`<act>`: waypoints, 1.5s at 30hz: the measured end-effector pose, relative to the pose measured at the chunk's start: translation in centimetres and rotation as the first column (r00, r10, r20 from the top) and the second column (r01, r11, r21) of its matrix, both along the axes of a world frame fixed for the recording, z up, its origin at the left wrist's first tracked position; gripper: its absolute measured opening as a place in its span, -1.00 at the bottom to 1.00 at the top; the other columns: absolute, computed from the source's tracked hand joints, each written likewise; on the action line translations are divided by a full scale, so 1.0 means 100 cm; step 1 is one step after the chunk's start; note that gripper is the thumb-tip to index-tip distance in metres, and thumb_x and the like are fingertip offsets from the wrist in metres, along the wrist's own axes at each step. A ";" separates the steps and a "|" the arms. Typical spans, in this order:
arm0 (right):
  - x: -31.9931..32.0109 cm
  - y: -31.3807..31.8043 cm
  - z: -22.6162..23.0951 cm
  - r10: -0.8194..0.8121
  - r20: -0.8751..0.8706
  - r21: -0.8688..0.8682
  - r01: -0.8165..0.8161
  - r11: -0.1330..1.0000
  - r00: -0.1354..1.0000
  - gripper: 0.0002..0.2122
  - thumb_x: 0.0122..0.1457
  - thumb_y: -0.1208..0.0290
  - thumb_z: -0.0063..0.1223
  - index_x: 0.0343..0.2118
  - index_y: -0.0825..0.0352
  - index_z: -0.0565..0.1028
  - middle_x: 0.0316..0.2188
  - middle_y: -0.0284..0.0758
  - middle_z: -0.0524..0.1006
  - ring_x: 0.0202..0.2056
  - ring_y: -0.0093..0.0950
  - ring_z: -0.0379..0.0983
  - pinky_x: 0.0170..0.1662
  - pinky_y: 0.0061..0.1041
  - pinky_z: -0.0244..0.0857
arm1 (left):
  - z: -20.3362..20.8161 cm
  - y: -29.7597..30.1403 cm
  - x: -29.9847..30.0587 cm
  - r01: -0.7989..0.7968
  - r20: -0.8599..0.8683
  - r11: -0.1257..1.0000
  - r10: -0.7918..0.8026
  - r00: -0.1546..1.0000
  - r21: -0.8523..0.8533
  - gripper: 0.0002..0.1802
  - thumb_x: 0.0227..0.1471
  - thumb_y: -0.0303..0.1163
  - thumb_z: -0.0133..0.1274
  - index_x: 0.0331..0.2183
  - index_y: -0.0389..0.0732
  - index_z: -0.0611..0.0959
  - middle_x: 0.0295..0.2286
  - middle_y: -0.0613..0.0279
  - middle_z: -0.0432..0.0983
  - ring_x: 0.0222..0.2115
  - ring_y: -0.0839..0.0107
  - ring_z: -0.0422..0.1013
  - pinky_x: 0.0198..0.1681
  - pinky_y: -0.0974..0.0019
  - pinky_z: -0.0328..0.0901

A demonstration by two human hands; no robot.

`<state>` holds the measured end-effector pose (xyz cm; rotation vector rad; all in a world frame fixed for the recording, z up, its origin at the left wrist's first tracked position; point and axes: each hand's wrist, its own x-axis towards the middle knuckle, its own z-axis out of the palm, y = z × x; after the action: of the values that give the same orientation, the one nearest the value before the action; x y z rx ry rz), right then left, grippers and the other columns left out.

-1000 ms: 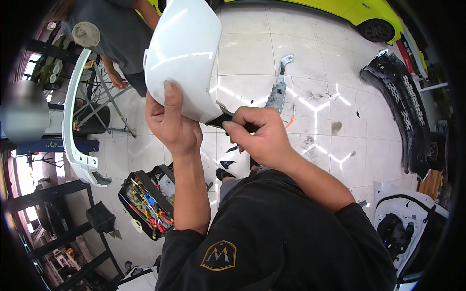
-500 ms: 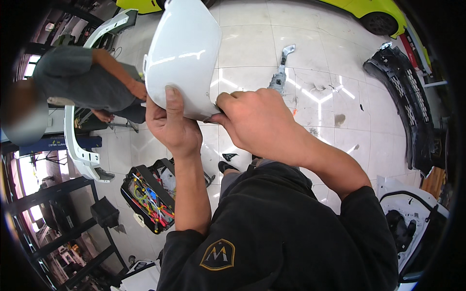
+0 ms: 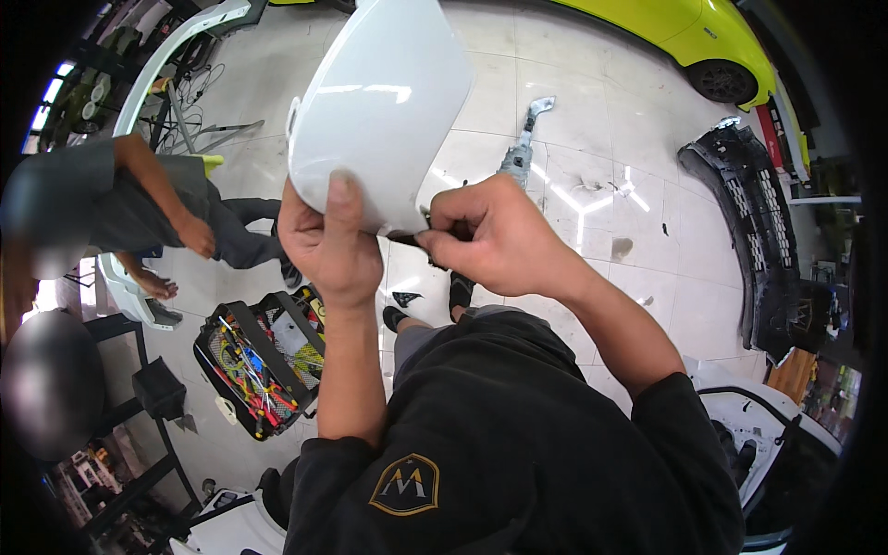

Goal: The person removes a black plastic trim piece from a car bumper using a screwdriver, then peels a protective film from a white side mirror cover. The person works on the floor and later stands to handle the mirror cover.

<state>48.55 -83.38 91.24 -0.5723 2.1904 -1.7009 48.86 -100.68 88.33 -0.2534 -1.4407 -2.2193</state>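
A glossy white car body panel (image 3: pixel 384 111) stands tilted up in front of me, its top cut off by the upper edge of the view. My left hand (image 3: pixel 335 245) grips its lower edge, with the thumb pressed flat on the white face and the fingers hidden behind. At the lower right corner, my right hand (image 3: pixel 499 236) is closed in a pinch, its thumb against the bent forefinger. A small dark piece (image 3: pixel 404 239) shows between the pinch and the panel's edge; its kind is unclear.
To the left a co-worker (image 3: pixel 157 199) stands near a long white trim part (image 3: pixel 139 102). An open tool bag (image 3: pixel 264 361) lies on the tiled floor. A grey bracket (image 3: pixel 520 157), a black bumper (image 3: pixel 745 231) and a yellow-green car (image 3: pixel 666 28) are farther off; a white door (image 3: pixel 754 407) is at right.
The panel now appears farther right and more upright. My right hand's fingers have curled more at its corner. The co-worker has moved left and away from the panel, arms now apart.
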 end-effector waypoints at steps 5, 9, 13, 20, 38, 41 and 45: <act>-0.021 0.008 -0.020 0.293 0.023 -0.167 -0.285 0.944 0.956 -0.74 0.06 0.50 0.23 -0.68 0.45 0.43 -0.77 -0.42 0.34 -0.67 -0.68 0.15 -0.59 -0.53 -0.02 | -0.014 -0.014 0.008 0.091 0.002 0.990 -0.092 0.996 0.106 -0.56 0.17 -0.37 0.05 0.00 -0.46 0.44 -0.11 -0.05 0.50 -0.10 0.19 0.49 0.02 0.12 0.36; -0.033 0.006 -0.042 0.393 0.130 -0.349 -0.329 0.878 0.910 -0.73 0.06 0.48 0.27 -0.68 0.45 0.45 -0.74 -0.44 0.35 -0.64 -0.67 0.17 -0.56 -0.54 0.00 | -0.022 -0.016 0.007 0.111 0.042 0.985 -0.117 0.992 0.135 -0.54 0.18 -0.37 0.04 0.02 -0.47 0.43 -0.10 -0.08 0.50 -0.09 0.17 0.49 0.03 0.11 0.36; -0.040 0.009 -0.055 0.456 0.175 -0.421 -0.352 0.836 0.872 -0.75 0.05 0.46 0.29 -0.66 0.44 0.48 -0.74 -0.43 0.36 -0.62 -0.67 0.19 -0.55 -0.54 0.01 | -0.018 -0.015 0.008 0.125 0.056 0.991 -0.128 0.990 0.053 -0.54 0.19 -0.37 0.03 0.04 -0.45 0.41 -0.08 -0.07 0.49 -0.07 0.15 0.48 0.03 0.10 0.36; -0.040 0.011 -0.047 0.341 0.103 -0.327 -0.292 0.899 0.934 -0.74 0.13 0.41 0.23 -0.62 0.43 0.50 -0.72 -0.45 0.39 -0.62 -0.67 0.20 -0.54 -0.57 0.05 | -0.012 -0.018 -0.003 0.098 0.076 0.991 -0.105 0.992 0.090 -0.55 0.20 -0.36 0.01 0.06 -0.39 0.40 -0.07 -0.03 0.48 -0.06 0.18 0.46 0.03 0.09 0.36; -0.018 -0.009 -0.042 -0.131 0.010 -0.295 0.128 0.947 0.991 -0.71 0.19 0.37 0.18 -0.59 0.46 0.50 -0.77 -0.36 0.36 -0.66 -0.68 0.14 -0.58 -0.52 0.06 | 0.003 -0.008 -0.037 -0.018 -0.010 1.000 0.018 1.000 0.009 -0.66 0.23 -0.42 0.00 -0.02 -0.43 0.50 -0.18 0.05 0.55 -0.15 0.33 0.50 -0.01 0.25 0.34; -0.018 -0.014 -0.050 -0.354 -0.414 -0.161 0.315 0.935 0.839 -0.67 0.19 0.43 0.18 -0.68 0.40 0.39 -0.79 -0.39 0.25 -0.70 -0.64 0.09 -0.63 -0.48 -0.02 | 0.005 -0.006 -0.056 -0.079 0.012 0.995 0.078 0.997 0.056 -0.70 0.24 -0.40 0.02 -0.08 -0.41 0.55 -0.26 0.10 0.57 -0.26 0.39 0.52 -0.14 0.34 0.39; -0.012 -0.023 -0.053 -0.533 -0.527 -0.190 0.520 0.833 0.662 -0.67 0.17 0.50 0.18 -0.70 0.39 0.37 -0.80 -0.31 0.28 -0.77 -0.53 0.08 -0.66 -0.46 -0.03 | 0.011 0.008 -0.080 -0.146 0.026 0.982 0.143 0.989 0.120 -0.72 0.22 -0.37 0.06 -0.14 -0.40 0.59 -0.32 0.15 0.57 -0.36 0.44 0.53 -0.30 0.39 0.41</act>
<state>47.39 -85.72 85.93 -0.5180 3.0030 -2.0287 40.86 -99.91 89.45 -0.0861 -1.2845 -2.1848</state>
